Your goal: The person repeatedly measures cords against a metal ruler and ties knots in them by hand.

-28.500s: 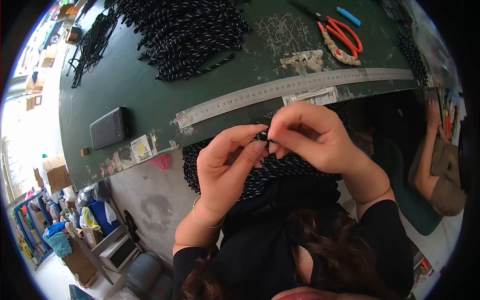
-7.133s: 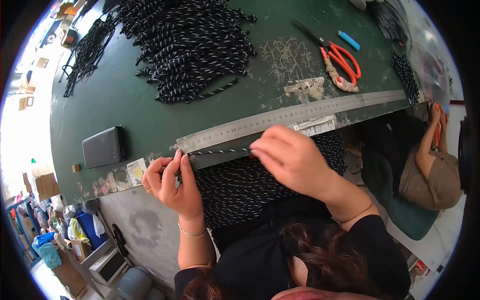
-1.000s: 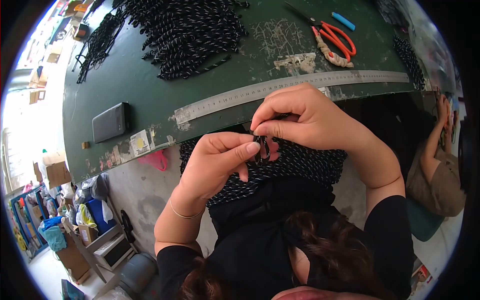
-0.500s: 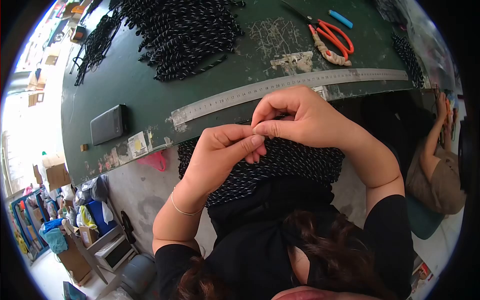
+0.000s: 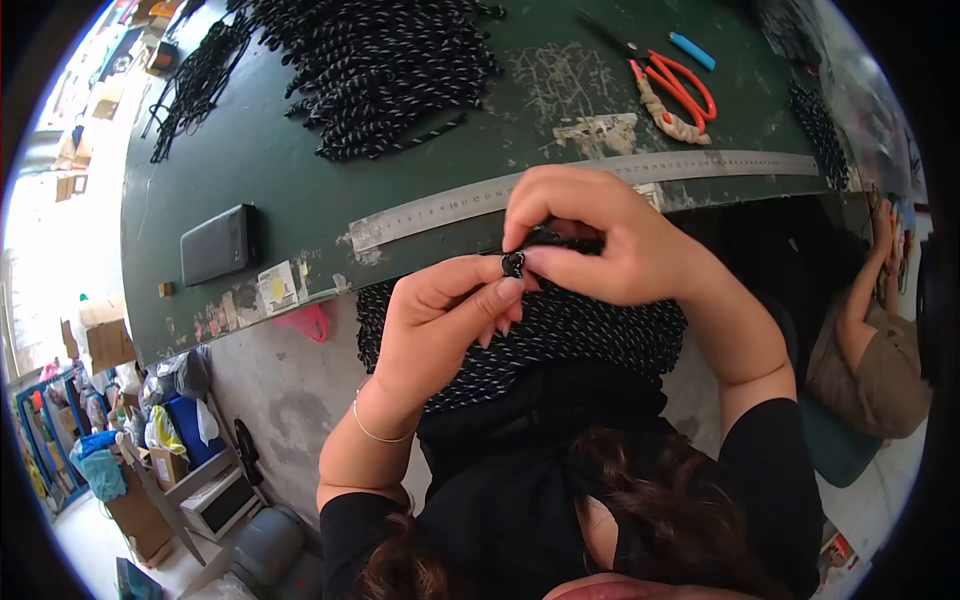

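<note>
Between my two hands is a black cord with white flecks, bunched into a small loop or knot. My left hand pinches it between thumb and forefinger. From the other side my right hand has its thumb and forefinger closed on the cord, and a dark stretch of it runs under the curled fingers. Just below both hands, a thick bundle of the same flecked cords lies across my lap. The steel ruler is on the table close beyond my hands.
A large pile of cords covers the table's far left. Orange-handled scissors and a blue lighter lie at the far right. A black box-shaped device sits near the left edge. Another person is at the right.
My hands have shifted slightly apart and turned, so the cord's dark loop now shows between the fingertips. The view has moved a little.
</note>
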Tool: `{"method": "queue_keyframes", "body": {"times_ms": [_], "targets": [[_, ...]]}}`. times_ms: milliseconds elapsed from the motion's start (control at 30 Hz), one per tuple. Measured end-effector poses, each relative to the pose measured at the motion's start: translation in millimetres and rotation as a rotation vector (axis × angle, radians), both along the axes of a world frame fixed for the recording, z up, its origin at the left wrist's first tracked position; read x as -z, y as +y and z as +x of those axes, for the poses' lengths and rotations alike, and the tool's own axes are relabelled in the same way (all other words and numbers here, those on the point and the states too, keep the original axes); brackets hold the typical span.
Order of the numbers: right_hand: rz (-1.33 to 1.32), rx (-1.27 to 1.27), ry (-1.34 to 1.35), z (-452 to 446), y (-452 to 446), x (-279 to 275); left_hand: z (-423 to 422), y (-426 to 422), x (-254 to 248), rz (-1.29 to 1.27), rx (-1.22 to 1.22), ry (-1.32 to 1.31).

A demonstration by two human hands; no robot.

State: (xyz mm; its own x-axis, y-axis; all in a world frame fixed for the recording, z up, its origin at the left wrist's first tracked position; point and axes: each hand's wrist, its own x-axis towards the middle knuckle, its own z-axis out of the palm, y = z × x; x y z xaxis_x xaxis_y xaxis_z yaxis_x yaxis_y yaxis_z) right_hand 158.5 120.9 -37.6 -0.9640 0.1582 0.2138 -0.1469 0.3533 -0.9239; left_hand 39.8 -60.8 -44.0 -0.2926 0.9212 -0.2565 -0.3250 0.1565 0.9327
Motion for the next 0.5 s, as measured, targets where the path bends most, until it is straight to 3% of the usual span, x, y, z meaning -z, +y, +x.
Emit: {"method": "queue_keyframes", "body": {"times_ms": [100,200,300,400,500], "targets": [[-0.057,0.07,-0.019,7.9,-11.6,4.2,5.2,-4.0,2.6,0.029,-0.123,0.141],[-0.075,0.156,0.002,14.9,-21.5,10.3,9.0,-3.4,15.5,0.108,-0.217,0.6],[-0.067,0.232,0.07,19.8,-29.4,11.4,14.4,0.6,14.0,0.121,-0.238,0.448],[-0.631,0.186,-0.157,25.2,-32.9,1.5,14.9,0.8,11.5,0.119,-0.228,0.301],[-0.673,0.114,-0.119,25.8,-23.7,2.3,12.5,0.8,10.5,0.109,-0.186,0.161]]}}
